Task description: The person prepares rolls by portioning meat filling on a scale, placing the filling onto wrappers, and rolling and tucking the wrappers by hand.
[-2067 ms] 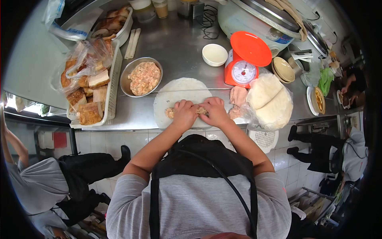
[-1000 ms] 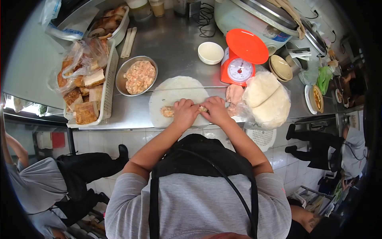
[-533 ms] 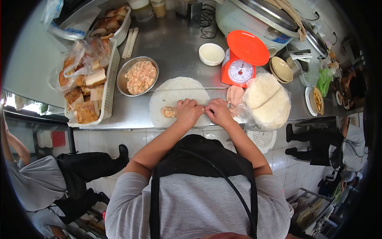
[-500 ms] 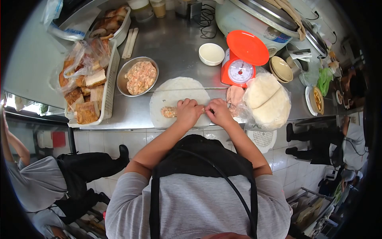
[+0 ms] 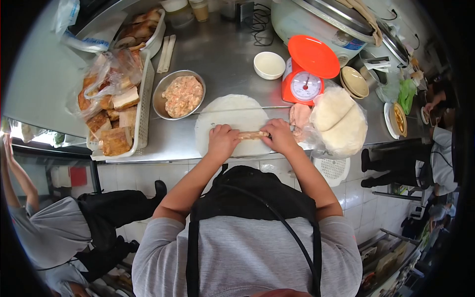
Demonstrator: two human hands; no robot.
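The left hand point(image 5: 222, 143) and right hand point(image 5: 280, 137) lie a little apart, backs up, fingers curled in at opposite ends of a thin strip of filling point(image 5: 252, 135). The strip's middle shows between them; its 2 ends run under the fingers. The undersides of both hands are hidden, so I cannot tell whether they pinch the strip or only press on it. It lies on a round, pale wrapper point(image 5: 231, 109), whose near part is partly covered by the hands and forearms.

Beyond the left hand and to its left is a steel bowl point(image 5: 178, 95) of filling, and farther left a basket point(image 5: 143, 109) of meat chunks, some blurred by a crumpled plastic bag point(image 5: 109, 74) over them. Just right of the right hand sits pink meat point(image 5: 299, 115), its right side hidden by a plastic-wrapped pale stack point(image 5: 339, 121); the layers cannot be counted.

Beyond the right hand stand a white bowl point(image 5: 269, 66) and a red scale point(image 5: 306, 85), its dial marks too small to read. Below the stack, a perforated tray point(image 5: 331, 171) is partly covered. Far left of the hands, a person point(image 5: 54, 230) is cut off by the lens's dark border.
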